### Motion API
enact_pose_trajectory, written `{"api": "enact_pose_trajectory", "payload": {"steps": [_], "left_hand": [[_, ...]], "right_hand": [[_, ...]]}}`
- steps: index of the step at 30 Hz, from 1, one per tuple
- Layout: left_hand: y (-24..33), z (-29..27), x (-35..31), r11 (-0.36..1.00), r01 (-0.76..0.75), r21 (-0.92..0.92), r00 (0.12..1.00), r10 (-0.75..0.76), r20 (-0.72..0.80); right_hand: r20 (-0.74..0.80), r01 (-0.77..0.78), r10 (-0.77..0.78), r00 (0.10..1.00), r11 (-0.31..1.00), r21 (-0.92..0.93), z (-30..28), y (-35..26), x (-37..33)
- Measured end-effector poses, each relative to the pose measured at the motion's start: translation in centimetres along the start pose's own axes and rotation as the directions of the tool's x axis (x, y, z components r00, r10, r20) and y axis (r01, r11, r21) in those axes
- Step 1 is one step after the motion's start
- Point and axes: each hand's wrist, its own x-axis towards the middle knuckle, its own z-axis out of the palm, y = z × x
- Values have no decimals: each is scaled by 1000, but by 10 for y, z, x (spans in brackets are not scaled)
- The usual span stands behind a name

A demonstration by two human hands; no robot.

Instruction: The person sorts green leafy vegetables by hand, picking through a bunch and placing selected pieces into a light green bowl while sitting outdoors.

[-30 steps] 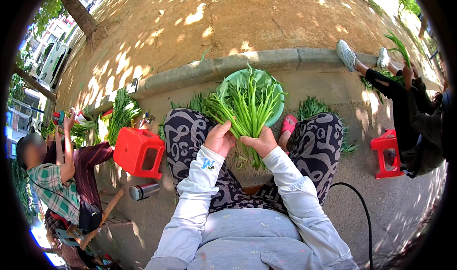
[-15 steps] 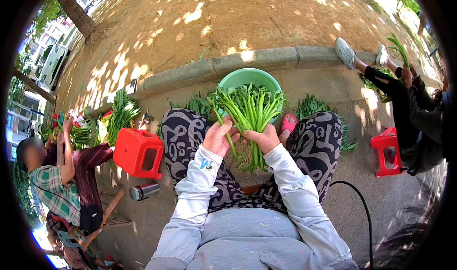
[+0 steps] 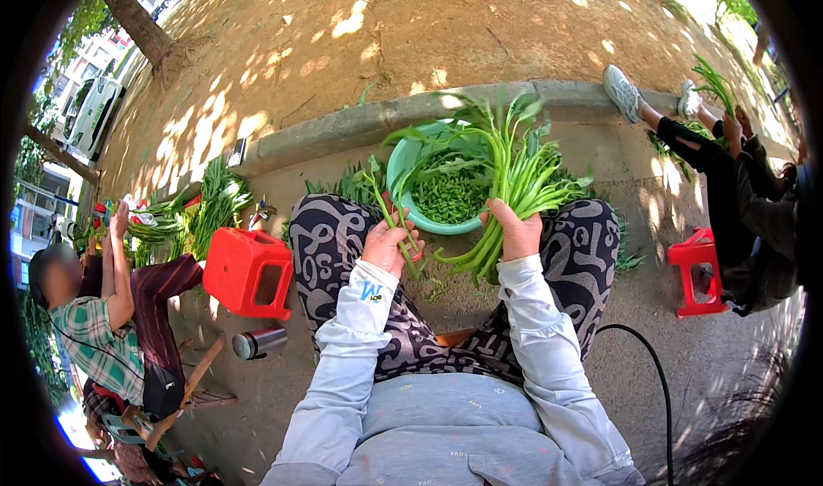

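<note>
My right hand [image 3: 516, 231] is wrapped round a thick bunch of long-stemmed leafy greens [image 3: 523, 173] that look like water spinach. Their leafy tops lean away from me over the right side of a green basin [image 3: 401, 153]. Short cut green pieces [image 3: 450, 193] lie inside it. Close to the basin's near left rim, my left hand [image 3: 390, 244] pinches one or two thin stems of the same greens [image 3: 382, 201], apart from the bunch. The basin stands on the ground beyond my knees.
More greens [image 3: 347, 182] lie beside the basin. To the left are a red stool [image 3: 244, 272], a metal flask [image 3: 260, 344], piled greens [image 3: 219, 207] and a seated person [image 3: 107, 332]. At right, another person [image 3: 711, 169] holds greens near a red stool [image 3: 696, 272]. A curb [image 3: 343, 137] runs behind.
My hands have moved apart. The bunch has swung right in my right hand, uncovering the basin's contents, while my left hand keeps a thin piece of greens.
</note>
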Motion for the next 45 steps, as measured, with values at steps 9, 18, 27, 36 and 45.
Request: {"api": "enact_pose_trajectory", "payload": {"steps": [9,18,27,36,45], "left_hand": [[7,35,-20,992,127,-21,982,-122,142],[-9,16,-12,989,88,116,990,-100,99],[-7,31,-19,984,148,-98,947,-113,302],[-16,30,-17,999,41,-7,932,-36,362],[-20,33,-23,992,79,94,937,-106,332]], "right_hand": [[310,-127,171,935,979,-157,14,26,-14],[408,-79,189,893,959,-271,23,38,-23],[446,52,116,888,936,-347,13,50,-18],[510,-48,202,836,953,-299,14,45,-20],[708,94,215,672,924,-370,16,36,-24]]}}
